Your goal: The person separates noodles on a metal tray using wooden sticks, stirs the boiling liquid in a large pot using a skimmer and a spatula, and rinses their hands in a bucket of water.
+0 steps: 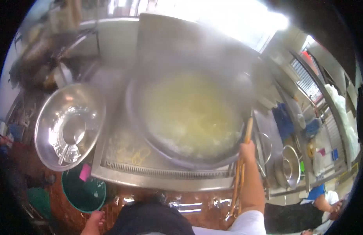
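A large round wok [189,117] of steaming, yellowish liquid sits in the metal stove top, with foam along its near edge. At the wok's right rim, my right hand [247,150] is closed around long wooden sticks [237,184], which hang down below it. A wooden handle [249,127] rises above the same hand toward the rim; its far end is lost in steam. Low on the left, my left hand [97,217] is near a green bucket [83,192]; its fingers are small and blurred.
A big steel bowl [70,127] with a ladle inside stands left of the wok. A pink item [85,172] is at the bucket's rim. Another steel bowl [288,166] is on the right, near metal shelving [326,90]. Another person [295,215] is at lower right.
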### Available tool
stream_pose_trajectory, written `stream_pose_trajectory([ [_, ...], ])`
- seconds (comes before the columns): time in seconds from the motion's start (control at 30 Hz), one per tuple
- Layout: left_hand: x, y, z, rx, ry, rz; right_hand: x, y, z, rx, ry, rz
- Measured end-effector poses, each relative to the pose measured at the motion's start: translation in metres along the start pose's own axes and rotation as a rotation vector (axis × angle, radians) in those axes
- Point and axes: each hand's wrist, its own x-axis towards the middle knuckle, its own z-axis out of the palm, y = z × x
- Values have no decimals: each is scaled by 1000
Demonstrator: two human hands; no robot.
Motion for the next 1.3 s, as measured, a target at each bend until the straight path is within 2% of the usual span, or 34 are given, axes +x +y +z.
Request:
stream_pose_trajectory([
  [0.07, -8, -1, 4, 3, 23, -21, 85, 47, 15, -394, 174, -138],
  [0.17, -12, -8, 11, -76, 6, 32, 116, 24, 48, -348, 72, 75],
  [0.27, -37, -3, 25, -57, 46, 25, 158, 17, 117, -429, -139, 173],
  [0.3, -48, 4, 30, -28, 66, 15, 125, -30, 121, -293, -219, 273],
  [0.37, -46, -8, 37, -98, 6, 13, 165, -23, 169, -357, -458, 244],
  [0.43, -44, -22, 44, -126, -29, -11, 169, -37, 189, -397, -589, 193],
  [0.6, -38, -46, 53, -74, -86, -87, 116, -91, 203, -492, -697, 12],
  [0.7, -53, -31, 55, -92, -76, -109, 90, -89, 210, -387, -814, 46],
  [0.8, -22, -51, 36, -85, -31, -81, 70, -69, 221, -288, -963, 1],
  [0.93, -5, -45, 18, 56, -23, 47, 7, -66, 199, 135, -1084, 202],
  [0.97, -26, -19, 24, 103, 2, 52, -9, -68, 191, 192, -1097, 237],
  [1.17, -22, 9, 11, 150, -15, 120, -79, -42, 155, 524, -1301, 395],
  [1.3, 8, -2, -2, 94, -79, 168, -149, -48, 101, 556, -1256, 478],
])
